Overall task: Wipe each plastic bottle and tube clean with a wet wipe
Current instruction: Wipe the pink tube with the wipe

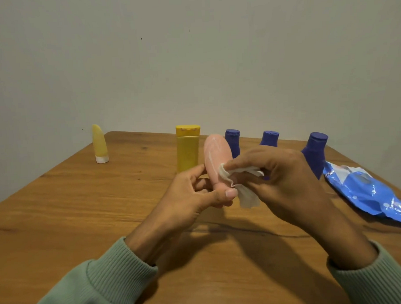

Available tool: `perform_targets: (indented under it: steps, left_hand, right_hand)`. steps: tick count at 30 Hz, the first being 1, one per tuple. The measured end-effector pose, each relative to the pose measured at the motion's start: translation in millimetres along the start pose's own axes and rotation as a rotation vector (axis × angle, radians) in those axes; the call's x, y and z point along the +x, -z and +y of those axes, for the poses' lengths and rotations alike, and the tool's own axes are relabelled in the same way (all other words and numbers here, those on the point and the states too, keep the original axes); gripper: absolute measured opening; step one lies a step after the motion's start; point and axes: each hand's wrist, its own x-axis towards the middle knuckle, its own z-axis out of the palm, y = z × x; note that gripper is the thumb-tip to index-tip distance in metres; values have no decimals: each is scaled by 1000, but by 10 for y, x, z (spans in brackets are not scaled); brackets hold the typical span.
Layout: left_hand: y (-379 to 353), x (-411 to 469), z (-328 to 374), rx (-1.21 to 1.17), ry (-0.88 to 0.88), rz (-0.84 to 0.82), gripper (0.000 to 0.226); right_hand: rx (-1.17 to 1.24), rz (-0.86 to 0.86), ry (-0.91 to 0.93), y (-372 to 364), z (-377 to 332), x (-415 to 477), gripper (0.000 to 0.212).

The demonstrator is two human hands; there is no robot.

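My left hand point(196, 193) grips the lower end of a pink tube point(216, 153), which stands upright above the table. My right hand point(280, 171) pinches a white wet wipe point(240, 184) against the tube's right side. Behind it a yellow bottle point(187, 152) stands with its cap up. Three blue bottles stand in a row to the right: one point(232, 141) just behind the pink tube, one point(270, 138) partly hidden by my right hand, and one point(314, 153) furthest right. A yellow tube point(99, 144) on a white cap stands far left.
A blue wet wipe pack point(366, 190) lies at the right edge of the wooden table point(82, 214). A plain wall rises behind the table's far edge. Green sleeves cover both forearms at the bottom.
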Motion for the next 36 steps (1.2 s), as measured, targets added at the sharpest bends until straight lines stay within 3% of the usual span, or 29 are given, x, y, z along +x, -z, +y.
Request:
perform_targets:
  steps: [3,8,14,18,19,22,25,27,31,33,36]
  left_hand:
    - [1,8,4,37,1,-20,52]
    - [-8,10,-25,147,-31,-40,42]
    - [-82,-19,-43,247,-128,-4,28]
    - [-103,-19,-67,253,-158,41,37]
    - [-107,-23,-64,264,-159,37,36]
    - [-115,-37,-65,271,-142,13,30]
    - [-154,-56,-99,274,-116,0,50]
    - [-165,-45,-110,246,-109,1,49]
    - [-137,-17,-110,241,-138,24,34]
    - [-128,-18,-114,249,-136,26,33]
    - [-110,-27,-93,247,-86,-8,45]
  right_hand:
    - [16,69,-34,-21,42,21,28]
    - [66,-145,-3,-5,-29,-3,22]
    - [-91,96,83,-99,-62,-50,30]
    - [-171,-213,118,-141,-158,-69,25]
    - [-179,-215,127,-139,-152,-69,24]
    - [-211,20,163,-112,-91,-51,22]
    - [-226,231,138,-37,-4,-13,26]
    - [-130,200,123,9,32,-16,26]
    - [-102,-91,158,-21,-24,-60,34]
    - [-74,-61,154,-24,-7,-49,33]
    - [-55,180,137,-22,58,-38,32]
